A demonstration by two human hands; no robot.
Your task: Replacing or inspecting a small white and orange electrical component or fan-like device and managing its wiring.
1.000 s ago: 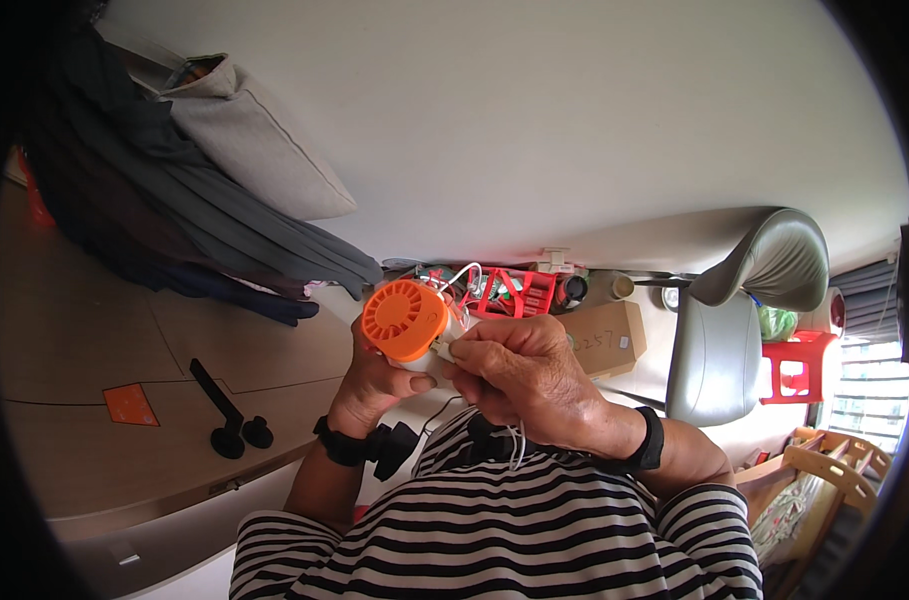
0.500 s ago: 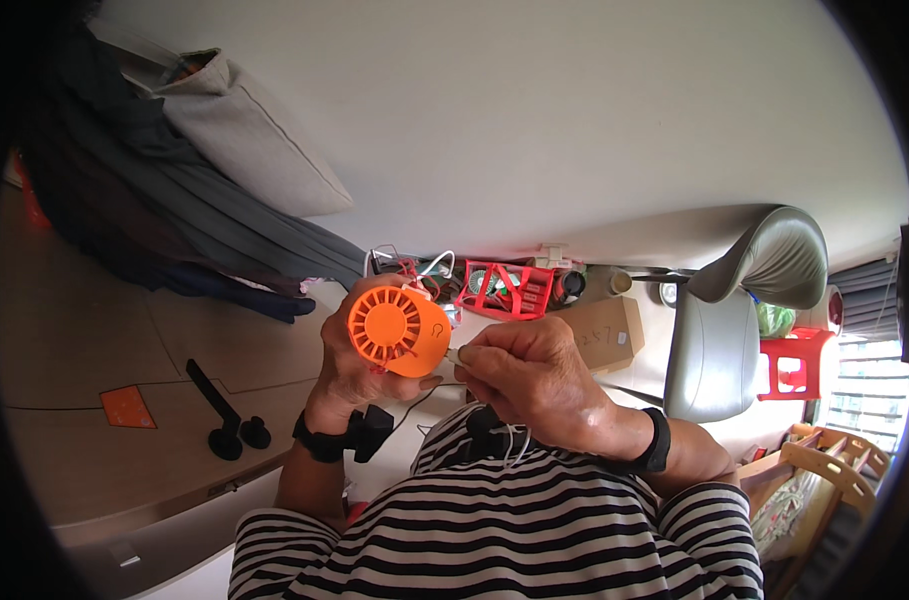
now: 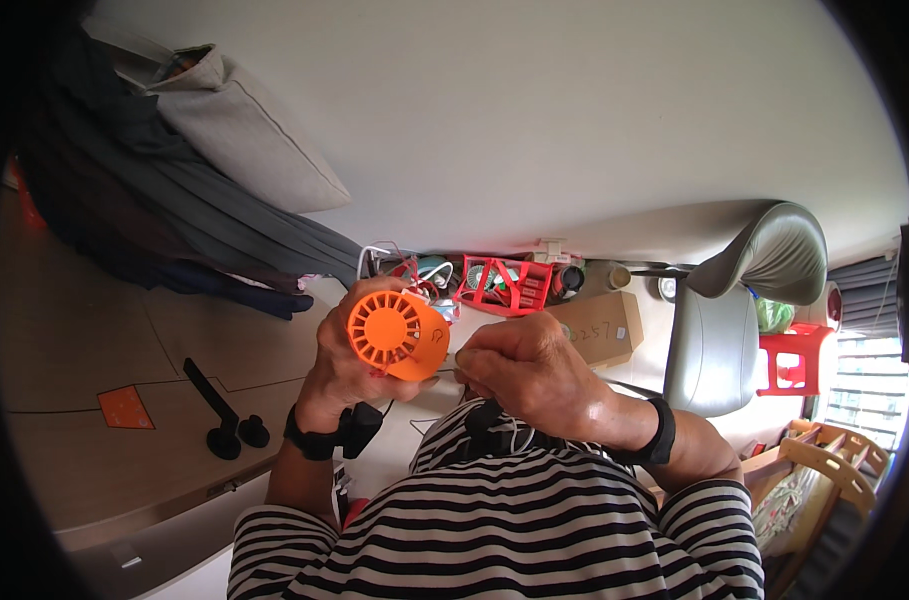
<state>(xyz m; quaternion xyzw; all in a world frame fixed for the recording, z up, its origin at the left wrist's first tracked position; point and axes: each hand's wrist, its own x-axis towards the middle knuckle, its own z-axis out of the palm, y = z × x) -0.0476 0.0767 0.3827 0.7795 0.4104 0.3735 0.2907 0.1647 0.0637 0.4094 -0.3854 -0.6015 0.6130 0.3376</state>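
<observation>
My left hand [image 3: 332, 362] is closed around an orange vented fan housing [image 3: 386, 328], holding it up before my chest. Its round grille of radial slots faces me, with a flat lobe extending to the right. Thin red wires show at its lower edge. Just right of the housing, my right hand [image 3: 534, 370] is pinched, thumb against forefinger. A tiny thing sticks out from the fingertips toward the housing, too small to name. A narrow gap shows between fingertips and housing. Both wrists wear black bands.
Behind my hands stand a red basket [image 3: 504, 287] of small items and a cardboard box [image 3: 602, 328]. A grey chair [image 3: 712, 345] and red stool [image 3: 794, 360] are at right. At left, a wooden surface [image 3: 64, 360] bears a black stand [image 3: 214, 400] and an orange card [image 3: 127, 407].
The pinched right fingertips have drawn slightly away from the housing's right edge. My left hand and the housing have shifted only a little.
</observation>
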